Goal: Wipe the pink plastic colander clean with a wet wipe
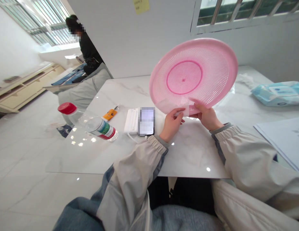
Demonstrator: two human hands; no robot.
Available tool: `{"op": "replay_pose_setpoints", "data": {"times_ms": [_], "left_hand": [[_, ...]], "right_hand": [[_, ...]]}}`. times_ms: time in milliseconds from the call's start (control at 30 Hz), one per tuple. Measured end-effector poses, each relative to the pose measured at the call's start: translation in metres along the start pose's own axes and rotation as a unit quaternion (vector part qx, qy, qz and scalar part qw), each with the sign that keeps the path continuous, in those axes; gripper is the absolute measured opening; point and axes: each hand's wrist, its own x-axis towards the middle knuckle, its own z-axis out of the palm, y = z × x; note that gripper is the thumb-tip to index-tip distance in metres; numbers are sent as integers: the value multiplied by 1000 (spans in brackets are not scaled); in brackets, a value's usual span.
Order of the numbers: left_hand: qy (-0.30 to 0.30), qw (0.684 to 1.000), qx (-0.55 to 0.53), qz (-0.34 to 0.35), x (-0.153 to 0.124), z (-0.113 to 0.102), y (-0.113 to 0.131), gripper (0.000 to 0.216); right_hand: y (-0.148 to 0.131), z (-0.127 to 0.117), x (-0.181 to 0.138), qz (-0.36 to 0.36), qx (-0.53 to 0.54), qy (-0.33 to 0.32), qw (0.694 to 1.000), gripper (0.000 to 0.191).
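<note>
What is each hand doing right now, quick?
Left hand: fingers closed on a translucent wipe pressed against the lower rim of the pink basket.
Right hand: fingers closed on the same rim, holding the basket tilted above the table.

A white marble table [192, 154] carries a lying water bottle [91, 123] near its left edge, a power bank [132, 121], phone [146, 122], wet wipes [279, 93] and papers [284, 138] at the right edge.

A phone's [146, 121] screen is blurred out; a wipes pack [279, 93] and papers [284, 141] run off the right edge.
</note>
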Motion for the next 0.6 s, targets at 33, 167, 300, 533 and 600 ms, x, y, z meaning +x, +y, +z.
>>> {"op": "replay_pose_setpoints", "data": {"times_ms": [33,167,300,533,600], "left_hand": [[1,1000,0,-5,0,0,0,27],[1,1000,-6,-16,0,0,1,27],[-5,1000,-1,-20,0,-1,1,28],[-6,1000,6,-14,0,-1,1,27],[-6,1000,4,-12,0,-1,1,27]], "right_hand": [[0,-1,0,3,-8,-2,1000,52],[0,-2,-1,4,-31,-9,999,56],[-3,-1,-3,-13,-35,-11,999,52],[-7,3,-5,-33,-21,-17,999,47],[-7,4,-5,-34,-12,-14,999,48]]}}
